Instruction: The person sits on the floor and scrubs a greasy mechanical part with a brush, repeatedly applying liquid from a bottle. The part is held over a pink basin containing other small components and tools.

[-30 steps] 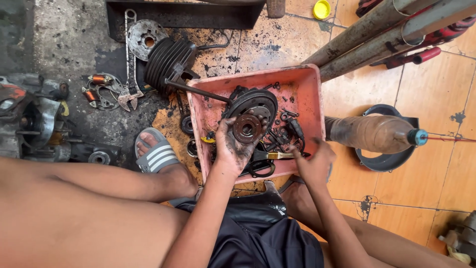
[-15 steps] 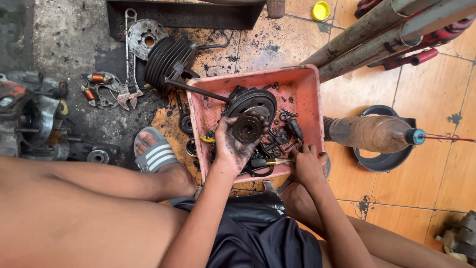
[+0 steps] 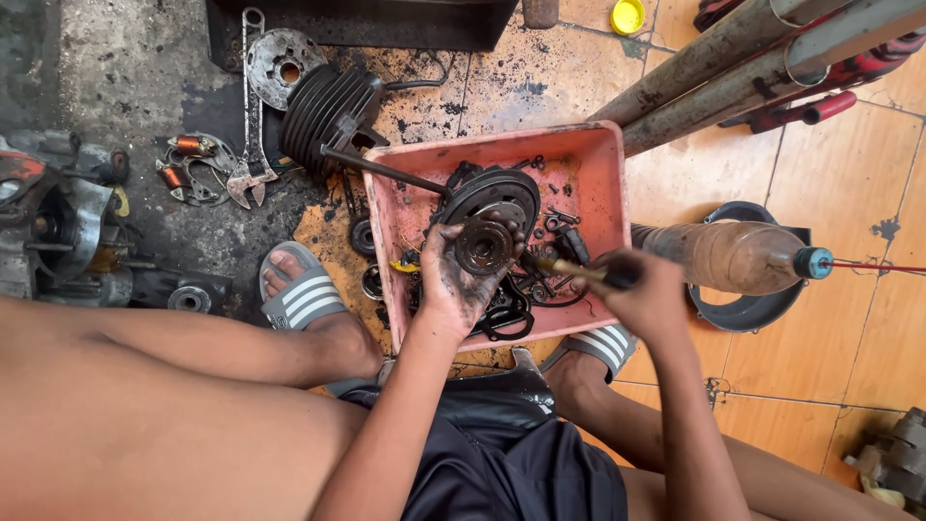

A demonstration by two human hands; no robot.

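A small round greasy metal hub part (image 3: 483,247) is gripped in the oil-blackened left hand (image 3: 461,280), fingers wrapped around its rim so the open face points up at the camera. A thin brass-coloured tool with a dark handle (image 3: 576,274) is clenched in the right hand (image 3: 648,297), and its tip is aimed at the side of the hub; whether it's actually touching can't be made out, a bit blurry there.

Both hands are held over a shallow pink plastic tray (image 3: 598,183), stained with oil. Just behind the hub, a larger black round pulley-like disc (image 3: 494,192) is sat in the tray, with a long dark steel rod (image 3: 382,171) leaning in over the tray's left rim. Loose black rings and small bolts (image 3: 558,224) are scattered across the tray floor.

Left of the tray, a black ribbed cylinder (image 3: 326,104) is lying on the grimy floor, with a round metal plate (image 3: 281,63) beside it and an adjustable wrench (image 3: 252,145) close by. 2 copper-wound coils (image 3: 185,161) can be seen further left. To the right, a murky brown plastic bottle with a blue cap (image 3: 731,257) is lying on its side near a black ring-shaped part (image 3: 748,311). 2 grey striped sandals (image 3: 299,296) are worn either side of the tray.
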